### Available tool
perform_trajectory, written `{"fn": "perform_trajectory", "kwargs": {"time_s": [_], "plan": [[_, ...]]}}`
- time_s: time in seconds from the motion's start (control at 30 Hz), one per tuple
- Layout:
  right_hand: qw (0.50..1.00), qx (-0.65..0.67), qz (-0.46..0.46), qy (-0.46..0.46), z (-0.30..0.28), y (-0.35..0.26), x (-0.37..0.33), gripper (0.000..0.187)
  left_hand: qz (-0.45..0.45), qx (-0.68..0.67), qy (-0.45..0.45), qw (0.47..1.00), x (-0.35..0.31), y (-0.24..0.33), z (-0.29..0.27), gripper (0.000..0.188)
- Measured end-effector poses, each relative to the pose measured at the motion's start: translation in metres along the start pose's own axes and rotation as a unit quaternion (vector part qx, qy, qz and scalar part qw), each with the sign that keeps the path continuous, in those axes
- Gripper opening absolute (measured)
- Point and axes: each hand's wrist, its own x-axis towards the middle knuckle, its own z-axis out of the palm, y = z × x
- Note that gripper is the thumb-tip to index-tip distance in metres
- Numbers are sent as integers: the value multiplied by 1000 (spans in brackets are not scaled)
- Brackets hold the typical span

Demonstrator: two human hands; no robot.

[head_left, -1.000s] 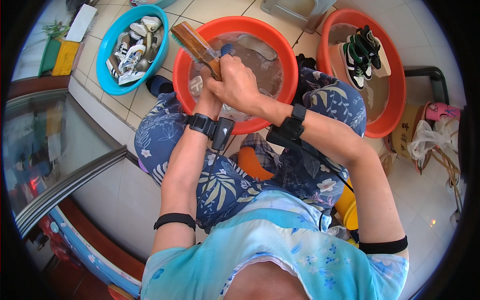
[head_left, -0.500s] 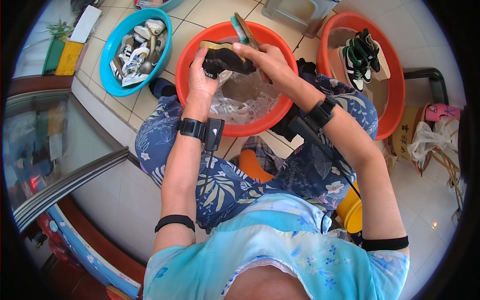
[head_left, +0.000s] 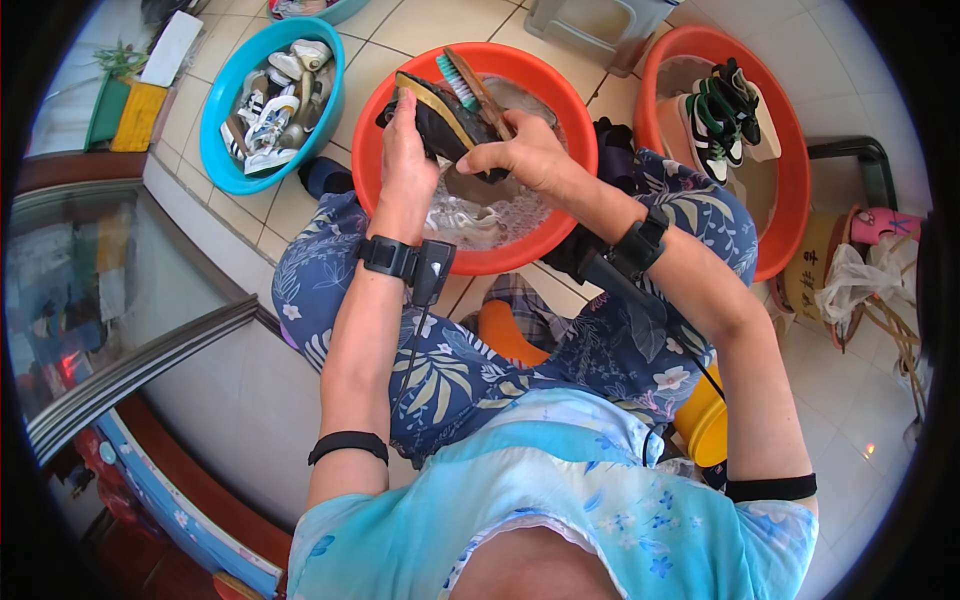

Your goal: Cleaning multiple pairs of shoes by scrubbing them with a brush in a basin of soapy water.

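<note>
The left hand (head_left: 408,150) rises from a forearm that runs up toward twelve o'clock, its fingers closed around the heel end of a dark shoe (head_left: 440,120) held sole-up and tilted over the near orange basin (head_left: 375,160). The right hand (head_left: 530,155) comes in from four o'clock, wrist bent, its fingers wrapped around a wooden scrubbing brush (head_left: 470,85) whose green bristles lie against the shoe's tan sole. Both wrists carry black straps. The basin below holds soapy water and a pale shoe (head_left: 460,215) lying in the suds at six o'clock from the hands. At ten o'clock a blue basin (head_left: 225,160) is packed with light-coloured shoes. At two o'clock a second orange basin (head_left: 790,190) holds water and dark sneakers with green trim (head_left: 720,110) along its far side.
</note>
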Motion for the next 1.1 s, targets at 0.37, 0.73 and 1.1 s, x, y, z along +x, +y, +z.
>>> {"fn": "perform_trajectory", "kwargs": {"time_s": [0.37, 0.73, 1.1], "plan": [[972, -233, 15, 42, 23, -9, 5, 68, 44, -29, 115, 992, 6, -3, 6, 35], [960, -273, 11, 52, 31, -8, 7, 68, 62, -26, 144, 987, 11, -6, -4, 34], [988, 120, 85, -53, -21, -10, 20, 38, 34, 45, -79, 995, -20, 15, 8, 45]]}}
